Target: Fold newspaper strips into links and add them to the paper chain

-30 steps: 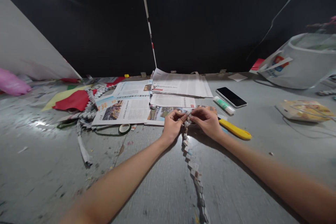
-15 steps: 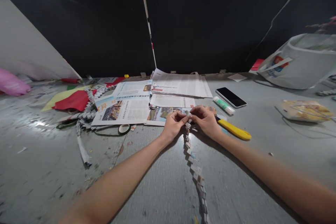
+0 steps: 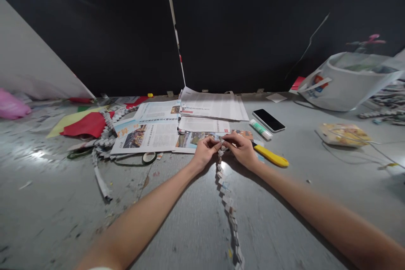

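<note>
A zigzag chain of folded newspaper [image 3: 227,199] runs from between my hands down toward the front edge of the view. My left hand [image 3: 205,152] pinches the chain's upper end from the left. From the right, my right hand [image 3: 242,149] grips the same end, its fingertips close to those of my left hand. The folds right between the fingertips are small and partly hidden. Just beyond my hands lie printed newspaper sheets [image 3: 148,135]. A yellow-handled knife [image 3: 272,156] rests beside my right hand, its front part partly hidden.
Behind the knife lie a glue stick [image 3: 260,130] and a phone [image 3: 268,120]. A white bag [image 3: 344,84] and a yellow packet [image 3: 343,135] are at right. Tape [image 3: 149,157], red paper [image 3: 85,123] and another chain [image 3: 107,133] lie left. A dark panel [image 3: 253,29] stands behind.
The view has turned slightly to the right, so things on the table appear farther left. Both hands stay at the chain's end, with their fingertips slightly shifted.
</note>
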Motion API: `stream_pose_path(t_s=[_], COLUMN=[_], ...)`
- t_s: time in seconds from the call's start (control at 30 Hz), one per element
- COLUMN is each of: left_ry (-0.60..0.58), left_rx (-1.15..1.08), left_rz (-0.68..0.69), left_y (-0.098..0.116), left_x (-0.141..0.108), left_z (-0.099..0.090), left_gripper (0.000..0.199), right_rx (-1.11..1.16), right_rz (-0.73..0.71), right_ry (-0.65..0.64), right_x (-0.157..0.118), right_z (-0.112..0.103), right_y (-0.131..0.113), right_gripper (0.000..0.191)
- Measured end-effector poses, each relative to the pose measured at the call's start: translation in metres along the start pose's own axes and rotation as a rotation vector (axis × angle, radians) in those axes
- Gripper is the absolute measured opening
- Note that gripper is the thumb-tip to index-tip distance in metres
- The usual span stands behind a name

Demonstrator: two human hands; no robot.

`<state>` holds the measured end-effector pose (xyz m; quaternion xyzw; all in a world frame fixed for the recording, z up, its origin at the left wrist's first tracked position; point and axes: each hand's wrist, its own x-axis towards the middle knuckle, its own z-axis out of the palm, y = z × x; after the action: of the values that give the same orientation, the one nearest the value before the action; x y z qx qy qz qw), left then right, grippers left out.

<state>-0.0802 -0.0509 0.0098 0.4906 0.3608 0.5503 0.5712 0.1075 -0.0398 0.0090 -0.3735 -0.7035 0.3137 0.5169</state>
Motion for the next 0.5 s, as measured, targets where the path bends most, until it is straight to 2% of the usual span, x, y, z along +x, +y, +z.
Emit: stream_pose_path(t_s=[0.1, 0.17, 0.3, 0.37, 0.4, 0.5], left_ry=[0.036, 0.094, 0.236, 0.263, 0.275, 0.339], left_rx=[0.007, 0.016, 0.041, 0.085, 0.112, 0.187], left_rz=[-0.022, -0.017, 0.104, 0.163, 0.193, 0.277], left_y=[-0.001, -0.004, -0.010, -0.012, -0.012, -0.008], left_x=[0.001, 0.002, 0.006, 0.008, 0.010, 0.019], left_z=[-0.001, -0.002, -0.004, -0.002, -0.001, -0.001], left_gripper=[0.059, 0.058, 0.055, 0.051, 0.048, 0.044], right_rx=[-0.094, -0.186, -0.297, -0.310, -0.342, -0.524], right_rz=[-0.045, -0.087, -0.092, -0.083, -0.068, 0.013], right_ry=[0.020, 0.088, 0.307, 0.343, 0.299, -0.020], right_x=[-0.001, 0.000, 0.003, 0.003, 0.001, -0.009], right_z=[0.003, 0.004, -0.007, -0.018, -0.025, -0.039], right_y=[-0.004, -0.010, -0.023, -0.026, -0.026, -0.022], right_gripper=[0.022, 0.023, 0.028, 0.029, 0.028, 0.024])
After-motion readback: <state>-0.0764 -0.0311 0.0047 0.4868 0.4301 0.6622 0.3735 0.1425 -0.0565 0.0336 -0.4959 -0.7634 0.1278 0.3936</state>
